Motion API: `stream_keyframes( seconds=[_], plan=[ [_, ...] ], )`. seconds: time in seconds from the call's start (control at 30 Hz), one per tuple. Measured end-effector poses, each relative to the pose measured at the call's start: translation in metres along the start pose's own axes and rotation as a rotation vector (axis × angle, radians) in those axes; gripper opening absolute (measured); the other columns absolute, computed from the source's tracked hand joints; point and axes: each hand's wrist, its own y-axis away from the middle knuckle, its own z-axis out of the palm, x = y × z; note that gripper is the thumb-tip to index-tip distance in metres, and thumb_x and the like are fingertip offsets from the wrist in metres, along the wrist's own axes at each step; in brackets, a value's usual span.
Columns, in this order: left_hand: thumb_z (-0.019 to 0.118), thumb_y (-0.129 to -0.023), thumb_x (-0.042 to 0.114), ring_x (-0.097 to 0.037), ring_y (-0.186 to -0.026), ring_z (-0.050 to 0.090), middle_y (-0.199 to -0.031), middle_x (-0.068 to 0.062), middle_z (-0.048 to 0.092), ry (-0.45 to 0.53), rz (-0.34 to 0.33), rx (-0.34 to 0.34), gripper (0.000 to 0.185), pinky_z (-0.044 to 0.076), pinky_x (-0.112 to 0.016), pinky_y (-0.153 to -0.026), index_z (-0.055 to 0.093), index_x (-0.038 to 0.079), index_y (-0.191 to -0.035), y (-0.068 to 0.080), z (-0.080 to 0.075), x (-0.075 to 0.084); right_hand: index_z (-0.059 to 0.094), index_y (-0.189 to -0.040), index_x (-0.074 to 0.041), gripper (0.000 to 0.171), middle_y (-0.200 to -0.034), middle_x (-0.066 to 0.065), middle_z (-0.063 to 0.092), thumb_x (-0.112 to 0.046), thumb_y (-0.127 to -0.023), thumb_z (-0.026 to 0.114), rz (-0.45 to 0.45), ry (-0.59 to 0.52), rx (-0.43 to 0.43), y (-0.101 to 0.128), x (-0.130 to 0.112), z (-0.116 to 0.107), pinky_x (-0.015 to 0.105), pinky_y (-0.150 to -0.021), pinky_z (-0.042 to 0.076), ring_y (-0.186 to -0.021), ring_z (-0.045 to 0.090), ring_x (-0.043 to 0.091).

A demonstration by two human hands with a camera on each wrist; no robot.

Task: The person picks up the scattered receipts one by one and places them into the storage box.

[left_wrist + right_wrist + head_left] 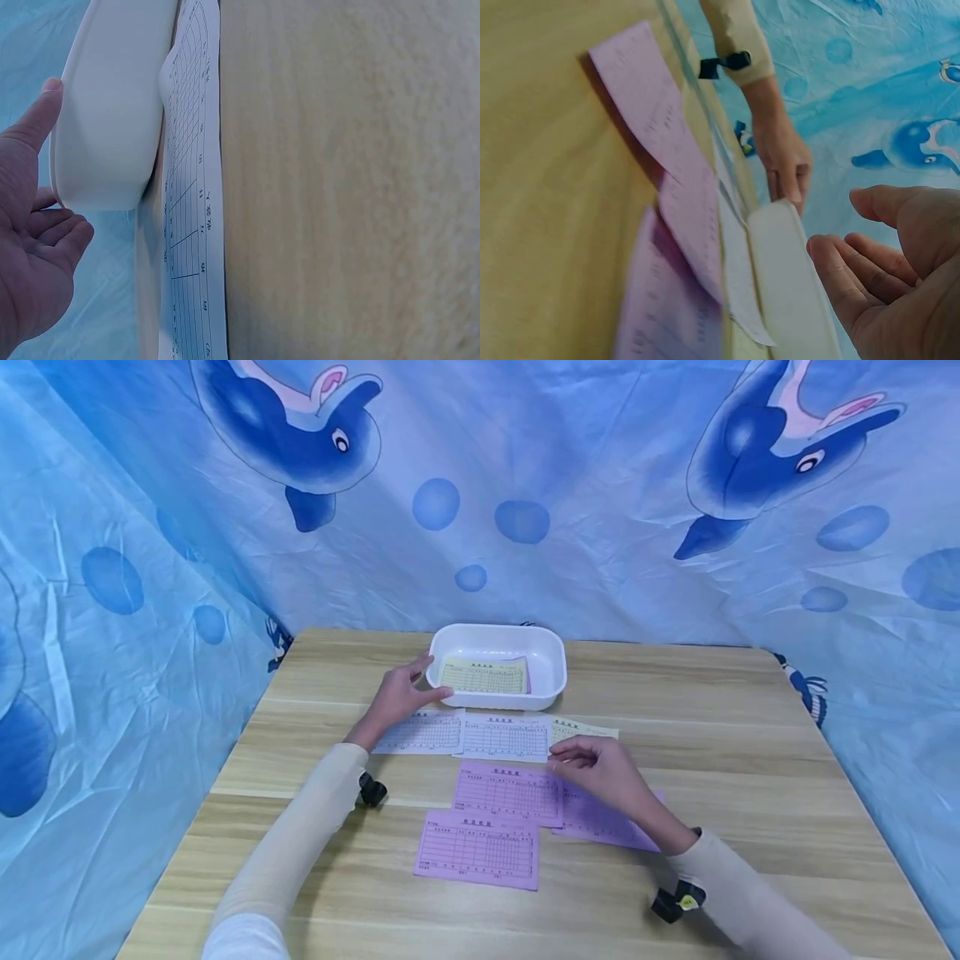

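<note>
At the left end of a white plastic tray, my left hand touches the rim, its thumb along the near side and the fingers around the corner. A yellow printed slip lies inside, over a purple one mostly hidden. Two white slips lie in front of the tray. To their right, another yellow slip is partly covered. My right hand hovers beside these slips, its fingers loosely bent and, in the right wrist view, with nothing between them. Three purple slips overlap or lie close together nearer me.
Everything sits on a wood-grain table. A blue curtain with dolphin pictures hangs behind and at the sides. The tray stands close to the table's back edge. Black wrist cameras sit on both sleeves.
</note>
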Motion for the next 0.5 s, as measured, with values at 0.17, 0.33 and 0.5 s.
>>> stream_keyframes(
  seconds=[0.17, 0.33, 0.5],
  plan=[
    [0.084, -0.083, 0.048, -0.039, -0.144, 0.041, -0.164, -0.016, 0.033, -0.013, 0.000, 0.013, 0.095, 0.041, -0.048, -0.116, 0.041, 0.001, -0.154, -0.001, -0.001, 0.000, 0.077, -0.106, -0.004, 0.020, -0.092, 0.003, 0.078, -0.013, -0.088, 0.080, 0.040, -0.026, -0.061, 0.012, 0.005, 0.009, 0.024, -0.071, 0.062, -0.082, 0.074, 0.015],
    [0.084, -0.083, 0.048, -0.037, -0.145, 0.041, -0.164, -0.014, 0.033, -0.013, -0.005, 0.008, 0.095, 0.041, -0.047, -0.116, 0.041, 0.001, -0.154, -0.001, 0.000, 0.002, 0.076, -0.108, -0.003, 0.025, -0.093, 0.002, 0.078, -0.017, -0.088, 0.081, 0.067, -0.046, -0.102, 0.025, 0.010, 0.017, 0.025, -0.071, 0.062, -0.082, 0.074, 0.015],
    [0.084, -0.083, 0.049, -0.036, -0.145, 0.041, -0.164, -0.012, 0.033, -0.002, -0.009, 0.007, 0.095, 0.042, -0.046, -0.116, 0.041, 0.002, -0.154, -0.001, 0.001, 0.000, 0.074, -0.111, 0.001, 0.032, -0.094, 0.005, 0.077, -0.017, -0.086, 0.083, 0.089, -0.074, -0.121, 0.035, 0.015, 0.025, 0.026, -0.069, 0.063, -0.080, 0.074, 0.016]
  ],
)
